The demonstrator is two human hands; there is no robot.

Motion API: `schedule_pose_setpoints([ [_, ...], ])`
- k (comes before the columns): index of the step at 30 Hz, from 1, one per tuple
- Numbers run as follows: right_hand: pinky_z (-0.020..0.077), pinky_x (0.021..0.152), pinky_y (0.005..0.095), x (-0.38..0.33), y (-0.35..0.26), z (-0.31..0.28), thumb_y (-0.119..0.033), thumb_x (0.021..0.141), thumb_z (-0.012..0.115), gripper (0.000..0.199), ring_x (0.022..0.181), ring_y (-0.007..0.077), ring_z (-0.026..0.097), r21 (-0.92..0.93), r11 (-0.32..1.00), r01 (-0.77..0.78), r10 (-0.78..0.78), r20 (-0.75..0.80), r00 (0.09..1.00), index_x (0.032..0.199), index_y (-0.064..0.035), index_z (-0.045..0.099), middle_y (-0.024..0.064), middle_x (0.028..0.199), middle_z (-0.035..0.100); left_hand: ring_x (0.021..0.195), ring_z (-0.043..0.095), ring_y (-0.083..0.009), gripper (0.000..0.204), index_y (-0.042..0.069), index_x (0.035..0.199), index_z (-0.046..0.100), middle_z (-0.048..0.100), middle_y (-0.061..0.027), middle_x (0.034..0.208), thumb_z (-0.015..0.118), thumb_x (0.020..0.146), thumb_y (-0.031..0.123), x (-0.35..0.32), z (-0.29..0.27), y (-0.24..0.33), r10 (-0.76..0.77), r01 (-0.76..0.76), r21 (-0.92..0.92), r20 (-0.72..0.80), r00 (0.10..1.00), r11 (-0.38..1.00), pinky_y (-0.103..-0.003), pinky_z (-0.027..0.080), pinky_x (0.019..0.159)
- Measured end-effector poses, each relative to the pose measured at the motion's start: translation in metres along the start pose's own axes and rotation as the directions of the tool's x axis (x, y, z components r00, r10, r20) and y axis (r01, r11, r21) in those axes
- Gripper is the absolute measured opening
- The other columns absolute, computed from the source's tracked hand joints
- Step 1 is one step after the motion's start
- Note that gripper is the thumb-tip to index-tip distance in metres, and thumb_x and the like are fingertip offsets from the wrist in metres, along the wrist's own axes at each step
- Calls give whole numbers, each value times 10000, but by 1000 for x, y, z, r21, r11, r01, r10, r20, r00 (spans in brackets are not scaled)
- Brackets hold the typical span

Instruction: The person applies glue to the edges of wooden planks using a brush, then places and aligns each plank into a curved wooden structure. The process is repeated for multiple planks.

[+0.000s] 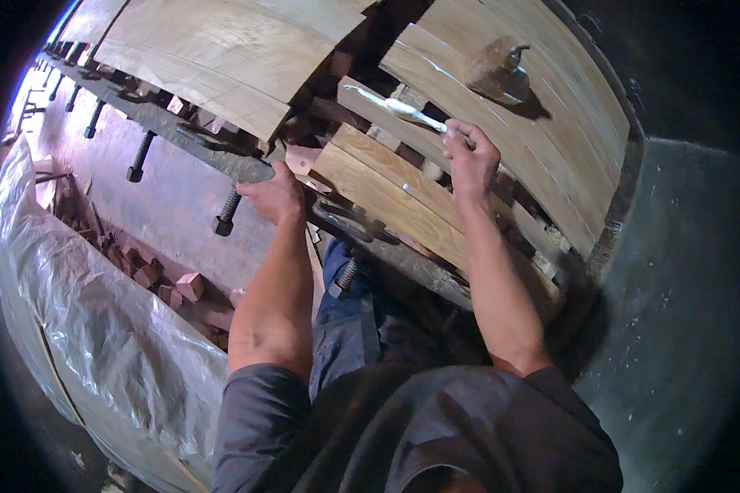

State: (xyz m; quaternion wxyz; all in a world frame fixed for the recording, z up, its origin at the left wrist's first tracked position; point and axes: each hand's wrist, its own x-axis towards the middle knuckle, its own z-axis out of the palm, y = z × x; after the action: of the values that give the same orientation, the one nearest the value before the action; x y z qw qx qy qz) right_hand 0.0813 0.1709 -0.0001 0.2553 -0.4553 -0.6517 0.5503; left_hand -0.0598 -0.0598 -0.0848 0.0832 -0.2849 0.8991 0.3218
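Observation:
My right hand [474,156] is closed round the handle of a glue brush [407,109] coated in white glue. The brush lies along the edge of a narrow wooden board [370,105], where a white streak runs near its tip. My left hand [275,195] grips the metal bar [222,156] of a clamp rack close to a threaded bolt [227,210]. Between my hands are loose pale boards [386,193], one with a white drop on it. Beyond the right hand, a crusted brown glue pot [493,72] stands on boards striped with white lines.
Large joined wooden panels [222,49] lie at the far left, above the bolts. Plastic sheeting [115,329] covers something on the left, beside small wood offcuts [168,287]. Grey floor [674,287] stretches along the right.

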Motion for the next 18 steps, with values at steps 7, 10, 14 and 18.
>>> schedule_pose_setpoints([
  [7,438,606,251,-20,10,-67,-100,856,665,134,642,75,507,-119,993,20,-34,-121,992,955,-24,710,-16,731,607,977,613,-483,881,-86,1290,308,606,-349,1071,697,721,463,-6,-1,1,24,-23,28,-41,999,999,-499,486,876],
  [10,434,618,254,-27,21,-98,-114,853,664,138,654,75,508,-128,992,-7,-12,-150,989,953,-32,714,-8,723,611,913,633,-485,823,-84,1222,335,630,-343,991,673,726,480,-1,5,-3,47,-44,60,-54,997,997,-490,506,830],
  [14,446,638,259,-42,27,-138,-126,849,662,144,670,80,521,-222,974,-48,8,-174,985,955,-45,717,5,727,624,904,649,-461,830,-88,1169,346,638,-324,959,684,719,521,2,9,-5,71,-64,87,-68,995,994,-484,514,804],
  [18,459,665,265,-54,35,-172,-136,849,659,160,690,89,538,-206,977,-54,9,-211,977,960,-35,713,11,743,640,879,663,-439,909,-102,1144,354,644,-284,950,716,697,601,38,25,-30,104,-99,148,-29,994,984,-455,533,762],
])
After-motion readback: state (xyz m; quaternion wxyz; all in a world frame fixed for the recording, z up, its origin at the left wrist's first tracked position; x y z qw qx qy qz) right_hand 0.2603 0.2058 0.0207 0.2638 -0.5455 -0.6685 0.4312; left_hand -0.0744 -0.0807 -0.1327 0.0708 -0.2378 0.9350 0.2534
